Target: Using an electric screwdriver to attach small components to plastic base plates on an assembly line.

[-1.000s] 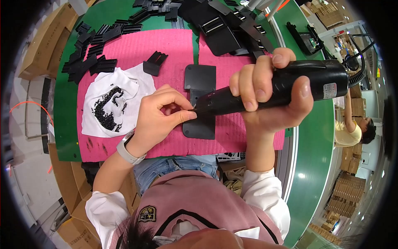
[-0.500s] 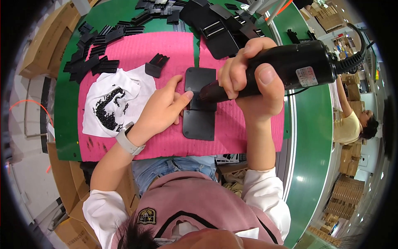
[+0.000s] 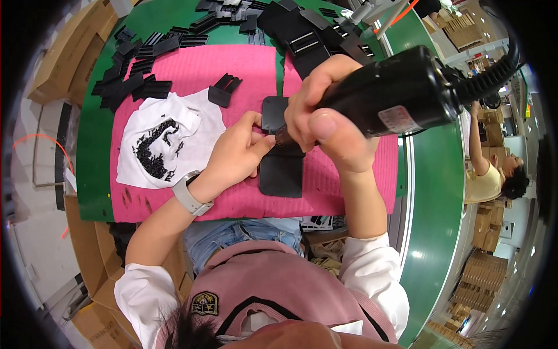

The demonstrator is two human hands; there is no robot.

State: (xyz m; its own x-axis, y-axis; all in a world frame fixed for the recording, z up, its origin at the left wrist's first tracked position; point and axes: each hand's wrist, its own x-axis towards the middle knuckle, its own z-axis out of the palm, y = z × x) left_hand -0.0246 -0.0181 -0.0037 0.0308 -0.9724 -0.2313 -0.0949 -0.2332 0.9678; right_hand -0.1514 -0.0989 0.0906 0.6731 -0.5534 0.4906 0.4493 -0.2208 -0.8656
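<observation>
My right hand [image 3: 328,119] grips a black electric screwdriver [image 3: 401,96] with a coiled cable, its tip pointing down-left onto a flat black plastic part [image 3: 281,168] on the pink mat [image 3: 192,75]. My left hand [image 3: 241,154] rests on the left edge of that part, thumb and forefinger pinched right at the driver's tip; whether they hold a screw is hidden. A white cloth [image 3: 168,145] strewn with small black screws lies left of the hand, and a small black ribbed piece [image 3: 224,90] sits above it.
Several black plastic parts [image 3: 139,78] are piled at the mat's far left and across the back [image 3: 302,32] of the green table [image 3: 433,192]. Cardboard boxes [image 3: 64,52] stand at the left. Another person [image 3: 494,174] works at the right.
The screwdriver has swung from lying across the part to standing steeper, closer to the camera, tip down on the part. My left fingers have stayed pinched at the tip.
</observation>
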